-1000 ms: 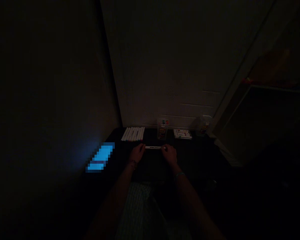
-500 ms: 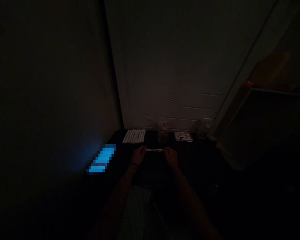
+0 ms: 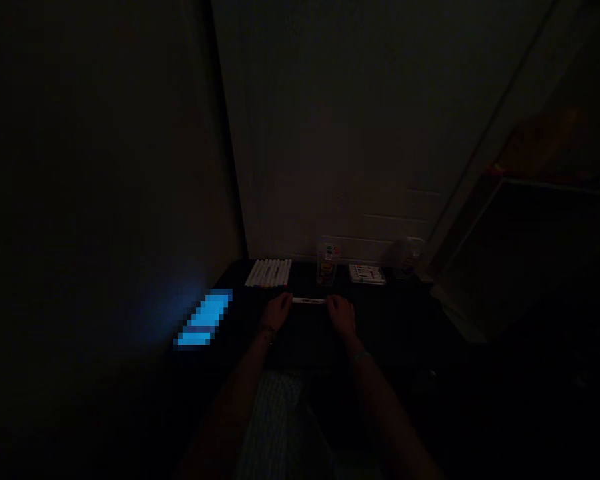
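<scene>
In the dim head view, a slim white marker [image 3: 309,301] lies crosswise between my hands, just above or on the dark table [image 3: 400,320]; which of the two I cannot tell. My left hand [image 3: 279,311] has its fingers closed on the left end. At the other end, my right hand [image 3: 342,315] is closed on it too, so both tips are hidden. Beyond my left hand a row of white markers [image 3: 268,273] lies side by side. Behind the held marker stands a clear container [image 3: 327,265] with a few coloured tips inside.
A flat clear case [image 3: 367,274] of white pieces lies at the back, beside another clear container [image 3: 410,257]. A blurred, glowing blue rectangle [image 3: 205,320] is at the left. A pale panel [image 3: 350,133] rises behind the table. Darkness hides much of the surroundings.
My right hand has shifted very slightly left along the marker. My left hand holds its place, and the picture is a little darker.
</scene>
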Tool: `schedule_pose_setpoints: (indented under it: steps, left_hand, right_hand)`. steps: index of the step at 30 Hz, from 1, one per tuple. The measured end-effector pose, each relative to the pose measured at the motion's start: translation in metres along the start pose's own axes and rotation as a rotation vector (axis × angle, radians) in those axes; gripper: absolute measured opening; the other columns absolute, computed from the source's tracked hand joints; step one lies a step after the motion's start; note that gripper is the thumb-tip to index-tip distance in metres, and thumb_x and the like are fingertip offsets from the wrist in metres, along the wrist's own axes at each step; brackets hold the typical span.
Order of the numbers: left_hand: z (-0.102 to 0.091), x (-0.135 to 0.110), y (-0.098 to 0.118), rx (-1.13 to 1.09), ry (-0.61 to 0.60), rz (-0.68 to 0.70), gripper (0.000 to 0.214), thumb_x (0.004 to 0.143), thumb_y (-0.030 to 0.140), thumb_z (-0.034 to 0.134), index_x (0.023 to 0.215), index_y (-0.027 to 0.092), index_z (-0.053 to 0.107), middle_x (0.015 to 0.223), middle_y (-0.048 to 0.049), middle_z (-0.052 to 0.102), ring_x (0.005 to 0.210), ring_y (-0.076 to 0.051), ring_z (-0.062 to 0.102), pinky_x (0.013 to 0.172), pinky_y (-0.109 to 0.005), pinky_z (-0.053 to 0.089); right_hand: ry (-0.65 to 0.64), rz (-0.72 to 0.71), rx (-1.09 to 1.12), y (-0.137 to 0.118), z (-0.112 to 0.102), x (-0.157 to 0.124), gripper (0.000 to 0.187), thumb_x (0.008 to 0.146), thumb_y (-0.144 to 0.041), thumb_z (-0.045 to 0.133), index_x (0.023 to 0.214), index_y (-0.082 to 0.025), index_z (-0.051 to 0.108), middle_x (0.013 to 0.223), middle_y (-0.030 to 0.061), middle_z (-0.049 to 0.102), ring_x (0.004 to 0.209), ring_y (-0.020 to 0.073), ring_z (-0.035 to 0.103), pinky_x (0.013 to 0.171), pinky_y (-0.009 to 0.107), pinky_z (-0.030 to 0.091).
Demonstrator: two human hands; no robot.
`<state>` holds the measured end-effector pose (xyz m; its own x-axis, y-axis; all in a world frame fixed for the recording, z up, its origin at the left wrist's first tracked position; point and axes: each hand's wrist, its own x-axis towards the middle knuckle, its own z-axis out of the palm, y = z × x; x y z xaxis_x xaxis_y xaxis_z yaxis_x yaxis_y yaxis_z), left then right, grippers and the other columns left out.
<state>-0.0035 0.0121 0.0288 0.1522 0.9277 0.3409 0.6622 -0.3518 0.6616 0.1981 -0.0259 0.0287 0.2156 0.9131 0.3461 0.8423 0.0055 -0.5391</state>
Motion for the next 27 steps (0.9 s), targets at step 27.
schedule_pose_setpoints:
  steps: [27]
  left_hand:
    - [-0.0016, -0.0001, 0.0022, -0.002, -0.007, -0.037, 0.034, 0.082, 0.043, 0.033, 0.076, 0.020, 0.056, 0.068, 0.0004, 0.062, 0.062, -0.011, 0.055, 0.059, -0.020, 0.037]
  right_hand:
    - [0.000, 0.014, -0.007, -0.0038, -0.0042, -0.0012, 0.035, 0.086, -0.040, 0.032, 0.098, -0.022, 0.059, 0.098, 0.0029, 0.062, 0.095, 0.0156, 0.052, 0.083, 0.026, 0.031]
